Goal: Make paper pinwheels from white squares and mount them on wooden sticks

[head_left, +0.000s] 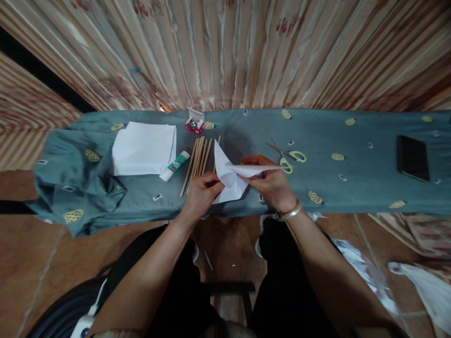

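Both my hands hold a white sheet of folded paper (230, 176) over the near edge of a table covered in grey-green cloth (359, 173). My left hand (202, 190) pinches the paper's lower left part, fingers curled. My right hand (269, 180) grips the paper's right side, where a long folded point sticks out to the right. A silver bangle sits on my right wrist. Several wooden sticks (199, 159) lie just behind my left hand.
A stack of white paper (144, 148), a glue stick (174, 165), a small red-and-white box of pins (194, 122) and green-handled scissors (291, 157) lie on the cloth. A black phone (412, 157) lies far right. Paper scraps litter the floor at right.
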Demonstrator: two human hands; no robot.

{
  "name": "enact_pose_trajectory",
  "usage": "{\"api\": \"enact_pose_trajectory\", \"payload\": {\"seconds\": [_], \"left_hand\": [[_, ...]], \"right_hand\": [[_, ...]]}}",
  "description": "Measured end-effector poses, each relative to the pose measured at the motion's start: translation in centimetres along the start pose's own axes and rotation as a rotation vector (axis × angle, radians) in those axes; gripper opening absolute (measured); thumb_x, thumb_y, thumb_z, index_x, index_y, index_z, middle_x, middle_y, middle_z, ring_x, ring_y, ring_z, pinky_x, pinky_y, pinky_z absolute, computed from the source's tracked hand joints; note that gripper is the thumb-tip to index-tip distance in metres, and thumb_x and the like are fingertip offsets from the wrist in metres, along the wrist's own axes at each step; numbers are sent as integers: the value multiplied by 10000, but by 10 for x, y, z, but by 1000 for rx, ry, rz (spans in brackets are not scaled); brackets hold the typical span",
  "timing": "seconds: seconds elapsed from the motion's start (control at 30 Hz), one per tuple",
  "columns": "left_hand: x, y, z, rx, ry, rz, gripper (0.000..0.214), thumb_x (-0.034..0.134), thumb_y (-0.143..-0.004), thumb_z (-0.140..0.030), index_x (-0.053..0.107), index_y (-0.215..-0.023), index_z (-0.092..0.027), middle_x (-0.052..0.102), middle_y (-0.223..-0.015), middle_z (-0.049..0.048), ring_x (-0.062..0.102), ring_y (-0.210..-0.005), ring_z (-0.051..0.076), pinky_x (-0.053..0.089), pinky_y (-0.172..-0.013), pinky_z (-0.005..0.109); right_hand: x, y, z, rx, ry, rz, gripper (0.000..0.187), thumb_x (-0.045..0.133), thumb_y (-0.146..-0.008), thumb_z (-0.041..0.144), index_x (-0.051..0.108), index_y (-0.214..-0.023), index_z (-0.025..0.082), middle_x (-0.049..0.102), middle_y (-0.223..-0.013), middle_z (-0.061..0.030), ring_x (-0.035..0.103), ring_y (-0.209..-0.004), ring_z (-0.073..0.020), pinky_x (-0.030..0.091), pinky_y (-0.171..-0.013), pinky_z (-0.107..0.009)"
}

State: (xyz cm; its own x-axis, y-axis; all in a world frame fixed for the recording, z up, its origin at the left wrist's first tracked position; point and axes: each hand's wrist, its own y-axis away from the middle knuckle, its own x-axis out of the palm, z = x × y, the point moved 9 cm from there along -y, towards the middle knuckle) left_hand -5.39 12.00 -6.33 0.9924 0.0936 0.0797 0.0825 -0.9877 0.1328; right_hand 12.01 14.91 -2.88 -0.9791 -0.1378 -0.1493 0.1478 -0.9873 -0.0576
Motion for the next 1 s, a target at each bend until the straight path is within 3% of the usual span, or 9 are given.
{"api": "enact_pose_trajectory", "payload": {"seconds": [0.4, 0.5, 0.6, 0.67, 0.8, 1.0], "left_hand": [[4, 3, -4, -1, 18, 102, 329, 806, -606, -324, 790, -877, -138, 745, -781, 53, 637, -697, 154, 504, -647, 247], [6, 5, -1, -32, -42, 172, 366, 780, -640, -367, 784, -930, -143, 732, -744, 33, 579, -577, 116, 467, -546, 217], [8, 9, 3, -52, -173, 245, 333, 707, -717, -418, 783, -879, -137, 649, -586, -4, 429, -427, 71, 317, -412, 187], [9, 12, 2, -37, -204, 261, 326, 668, -749, -427, 777, -839, -132, 587, -523, -20, 372, -413, 65, 253, -402, 188], [12, 19, -7, 29, -171, 234, 291, 620, -780, -399, 762, -802, -146, 554, -547, -20, 416, -490, 89, 287, -459, 196], [16, 27, -22, 143, -297, 205, 244, 560, -776, -282, 633, -572, -169, 515, -527, -19, 460, -542, 113, 320, -508, 207]], "right_hand": [[-8, -6, 5, -37, 54, 17, 320, 775, -669, 321, 694, -950, 191, 736, -959, -56, 663, -813, -179, 528, -709, -298], [-15, -8, 3, -7, 31, -4, 337, 783, -658, 318, 695, -958, 193, 735, -978, -52, 661, -797, -168, 528, -702, -295], [-20, -8, 1, 24, 11, -12, 361, 784, -656, 316, 691, -974, 175, 733, -972, -51, 655, -782, -153, 520, -702, -288], [-21, -8, 0, 26, 4, -11, 361, 787, -651, 313, 690, -969, 170, 733, -955, -48, 647, -768, -146, 510, -690, -280], [-20, -8, -2, 45, -59, -12, 379, 802, -644, 359, 687, -958, 182, 731, -863, -28, 623, -690, -136, 495, -632, -275], [-18, -7, 1, 51, -143, 1, 413, 829, -621, 446, 685, -923, 205, 727, -805, -16, 620, -653, -146, 504, -605, -289]]}}
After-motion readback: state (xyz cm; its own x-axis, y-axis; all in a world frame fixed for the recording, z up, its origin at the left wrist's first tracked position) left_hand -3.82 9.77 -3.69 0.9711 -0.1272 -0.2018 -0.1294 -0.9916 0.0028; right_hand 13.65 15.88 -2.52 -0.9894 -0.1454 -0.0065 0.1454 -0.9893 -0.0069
